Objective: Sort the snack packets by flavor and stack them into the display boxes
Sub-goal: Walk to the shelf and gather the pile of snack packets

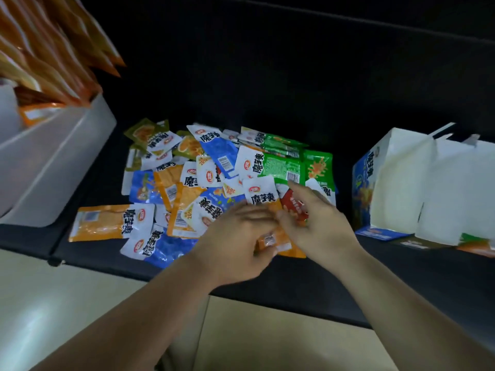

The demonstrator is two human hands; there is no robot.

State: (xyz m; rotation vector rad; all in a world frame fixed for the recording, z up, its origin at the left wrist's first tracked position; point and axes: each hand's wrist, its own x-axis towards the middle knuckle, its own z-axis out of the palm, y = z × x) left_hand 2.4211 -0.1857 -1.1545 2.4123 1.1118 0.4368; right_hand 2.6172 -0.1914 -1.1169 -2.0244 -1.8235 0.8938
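Note:
A heap of snack packets (203,180) in orange, blue, green and white lies on the dark surface. My left hand (235,242) grips an orange packet (276,236) at the heap's near right edge. My right hand (313,220) meets it from the right, its fingers curled on the same orange packet with a red packet (293,204) beneath them. A blue display box (367,183) with white flaps stands open at the right. Flattened green and orange boxes (471,242) show under it.
A white bin (69,151) at the left holds upright orange packets (53,49). One large orange packet (104,220) lies apart at the heap's left. The dark counter (294,89) stretches behind; its front edge runs above a pale floor (80,303).

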